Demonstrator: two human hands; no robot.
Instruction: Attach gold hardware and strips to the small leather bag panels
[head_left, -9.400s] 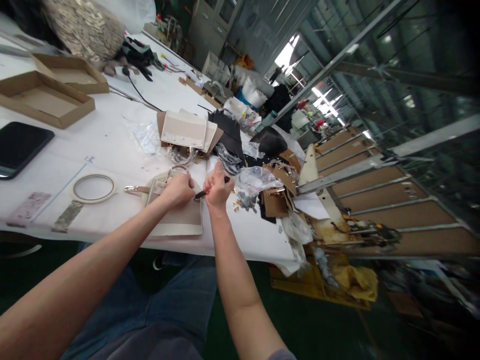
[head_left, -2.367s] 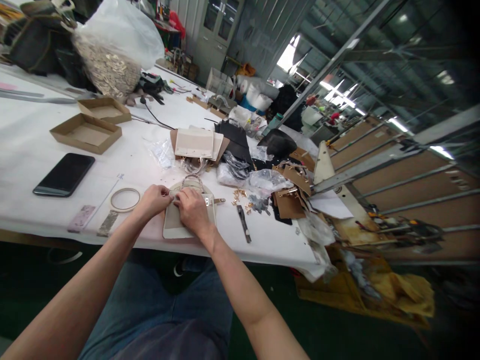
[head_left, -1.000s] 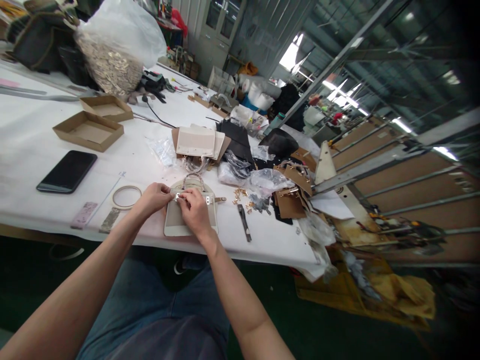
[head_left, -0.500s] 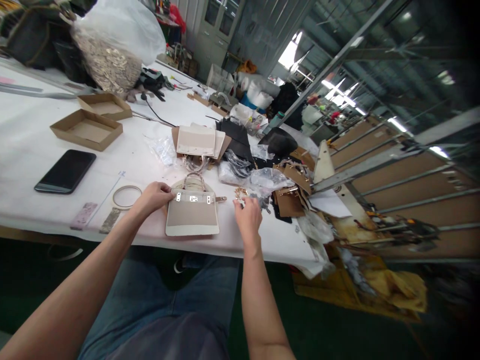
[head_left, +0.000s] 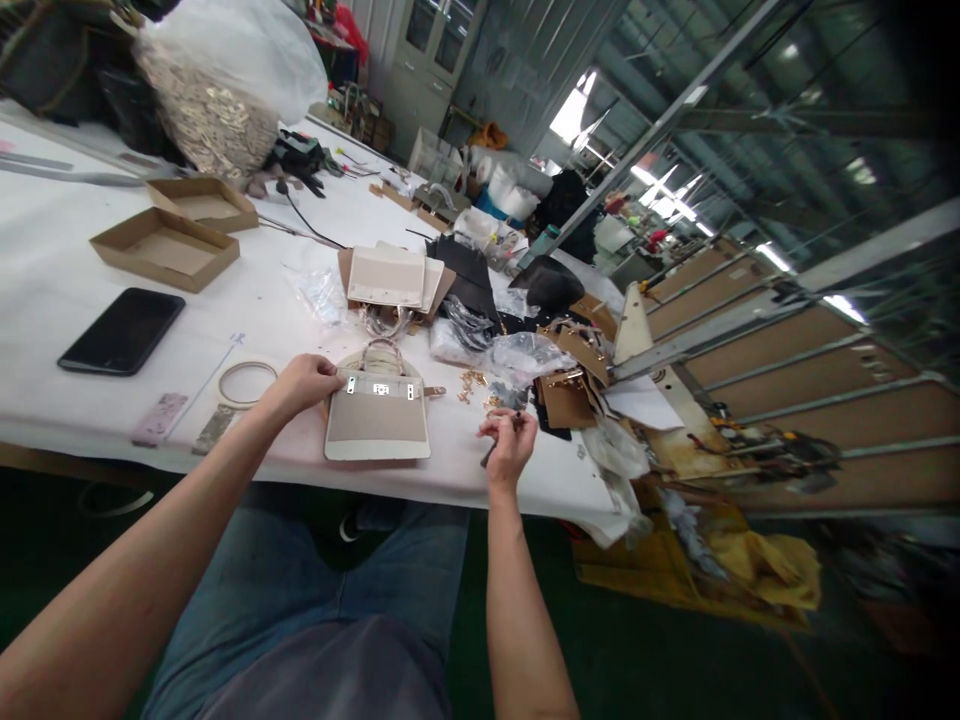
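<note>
A small beige handbag panel (head_left: 379, 415) with silver metal fittings along its top and a looped handle lies flat at the table's front edge. My left hand (head_left: 309, 382) pinches its upper left edge between thumb and fingers. To the right of it, my right hand (head_left: 511, 448) is closed around a thin dark stick-like thing (head_left: 487, 457), whose lower end sticks out below the fingers; its kind is hard to make out. Small gold-coloured metal pieces (head_left: 471, 384) lie loose on the table between the handbag panel and my right hand.
Behind stand more beige bag panels (head_left: 390, 277), with plastic wrappings (head_left: 529, 355) and brown bag pieces (head_left: 566, 398) to the right. At left lie a phone (head_left: 121, 331), a tape roll (head_left: 248, 384) and a cardboard tray (head_left: 165, 250). A bulky plastic sack (head_left: 217, 110) stands farther back.
My right hand has moved from the gold-coloured pieces toward the table's front edge, and a dark stick-like thing now shows in it. My left hand keeps its hold on the handbag panel.
</note>
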